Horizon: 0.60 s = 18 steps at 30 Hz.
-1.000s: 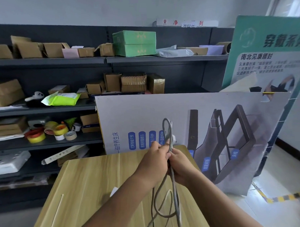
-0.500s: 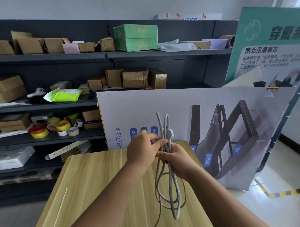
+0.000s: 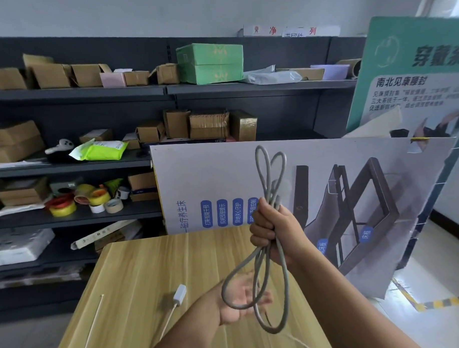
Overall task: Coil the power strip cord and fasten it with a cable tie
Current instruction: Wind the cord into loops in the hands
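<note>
My right hand [image 3: 273, 225] is clenched around the middle of the grey power strip cord [image 3: 255, 285], folded into several long loops and held up above the wooden table [image 3: 138, 276]. Two loop ends stick up above the fist, with a pale plug [image 3: 281, 186] between them. The lower loops hang down in front of my left hand [image 3: 240, 299], which is open, palm up and blurred, just behind them. A thin white cable tie [image 3: 94, 324] lies on the table's left side. A small white block [image 3: 179, 294] with a thin white lead lies near the table's middle.
A large printed board [image 3: 223, 174] leans upright behind the table's far edge, with a green poster [image 3: 414, 71] to its right. Dark shelves [image 3: 74, 166] with cardboard boxes and tape rolls fill the left and back. Floor with striped tape [image 3: 446, 301] lies to the right.
My left hand has let go of the bundle and dropped, open, to the lower loops. My right hand alone now holds the cord, a little higher.
</note>
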Tool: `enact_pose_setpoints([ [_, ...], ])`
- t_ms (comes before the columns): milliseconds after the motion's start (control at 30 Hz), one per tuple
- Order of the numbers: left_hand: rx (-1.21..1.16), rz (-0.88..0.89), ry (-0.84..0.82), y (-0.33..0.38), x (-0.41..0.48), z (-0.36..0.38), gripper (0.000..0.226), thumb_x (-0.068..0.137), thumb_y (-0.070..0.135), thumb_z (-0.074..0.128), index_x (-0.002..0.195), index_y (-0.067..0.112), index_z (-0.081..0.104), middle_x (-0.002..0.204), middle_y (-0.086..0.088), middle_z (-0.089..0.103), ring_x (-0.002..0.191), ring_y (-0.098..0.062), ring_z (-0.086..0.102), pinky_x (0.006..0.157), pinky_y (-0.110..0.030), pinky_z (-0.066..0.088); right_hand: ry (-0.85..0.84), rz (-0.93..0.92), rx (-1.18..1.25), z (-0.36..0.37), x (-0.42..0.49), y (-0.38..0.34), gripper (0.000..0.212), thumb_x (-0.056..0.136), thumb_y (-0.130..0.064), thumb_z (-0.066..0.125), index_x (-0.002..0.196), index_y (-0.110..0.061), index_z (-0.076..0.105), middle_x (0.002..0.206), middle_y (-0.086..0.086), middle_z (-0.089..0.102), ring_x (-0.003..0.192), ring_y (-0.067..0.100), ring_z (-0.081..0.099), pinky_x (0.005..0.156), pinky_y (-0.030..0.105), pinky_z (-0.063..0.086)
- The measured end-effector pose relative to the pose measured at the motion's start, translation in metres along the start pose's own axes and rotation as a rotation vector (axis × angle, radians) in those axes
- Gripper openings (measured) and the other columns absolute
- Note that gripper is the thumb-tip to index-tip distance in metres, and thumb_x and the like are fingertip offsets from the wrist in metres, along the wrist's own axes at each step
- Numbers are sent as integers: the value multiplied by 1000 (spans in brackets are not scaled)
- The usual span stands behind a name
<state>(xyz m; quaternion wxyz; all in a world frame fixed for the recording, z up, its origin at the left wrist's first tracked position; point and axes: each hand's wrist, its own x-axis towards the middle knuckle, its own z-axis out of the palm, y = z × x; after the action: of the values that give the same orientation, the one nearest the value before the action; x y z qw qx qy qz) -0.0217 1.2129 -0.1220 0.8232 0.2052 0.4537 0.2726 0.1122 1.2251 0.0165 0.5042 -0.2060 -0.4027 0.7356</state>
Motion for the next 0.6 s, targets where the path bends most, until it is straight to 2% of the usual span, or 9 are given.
enact_pose_setpoints([
  [67,-28,164,154,9,0,9,39,89,5,62,125,-6,54,88,-21,69,81,-33,69,74,-44,58,-17,44,-40,-1,-3,2,42,98,-28,48,59,-16,37,46,-7,30,35,4,28,35,18,32],
  [167,-186,374,261,29,-14,11,77,82,-23,54,150,4,26,105,-23,66,87,-29,68,67,-37,60,49,103,-97,-9,-7,3,38,96,-25,54,64,-16,38,49,-4,31,36,6,30,36,19,32],
  [267,-209,576,281,55,-38,8,76,79,-34,39,143,8,42,108,-16,62,101,-28,67,88,-43,56,173,93,-354,-22,-8,8,28,97,-19,59,73,-11,45,53,0,40,40,11,37,40,23,35],
  [333,-129,678,278,67,-51,14,76,75,-36,32,129,12,57,95,-11,56,95,-26,67,88,-48,56,265,76,-492,-29,-7,14,23,97,-17,59,80,-6,48,55,3,45,43,14,41,42,26,36],
  [400,-92,756,219,75,-61,23,58,79,-28,36,113,11,64,85,-9,52,87,-25,63,87,-53,54,329,70,-533,-32,-6,18,22,97,-18,58,81,-6,50,58,5,48,46,15,44,43,28,38],
  [467,-96,817,174,82,-72,31,19,92,0,49,97,9,65,84,-8,58,80,-24,64,81,-51,55,339,89,-532,-32,-5,20,22,98,-19,57,80,-7,51,58,4,49,46,15,45,43,28,39],
  [500,-120,839,177,86,-78,34,15,96,16,53,91,9,65,81,-7,63,76,-23,65,76,-46,56,329,109,-531,-32,-5,21,23,98,-20,57,80,-7,50,57,3,48,46,15,44,44,29,39],
  [533,-158,845,202,92,-82,34,24,97,28,54,91,7,66,80,-7,66,70,-21,66,70,-39,57,317,132,-532,-32,-6,21,23,98,-19,57,81,-7,50,57,3,48,46,15,43,44,29,39],
  [600,-221,874,272,106,-85,28,34,98,38,51,106,8,65,87,-5,70,56,-13,60,52,-25,52,292,167,-541,-32,-9,23,19,99,-18,56,84,-8,48,57,3,45,46,15,41,43,28,39],
])
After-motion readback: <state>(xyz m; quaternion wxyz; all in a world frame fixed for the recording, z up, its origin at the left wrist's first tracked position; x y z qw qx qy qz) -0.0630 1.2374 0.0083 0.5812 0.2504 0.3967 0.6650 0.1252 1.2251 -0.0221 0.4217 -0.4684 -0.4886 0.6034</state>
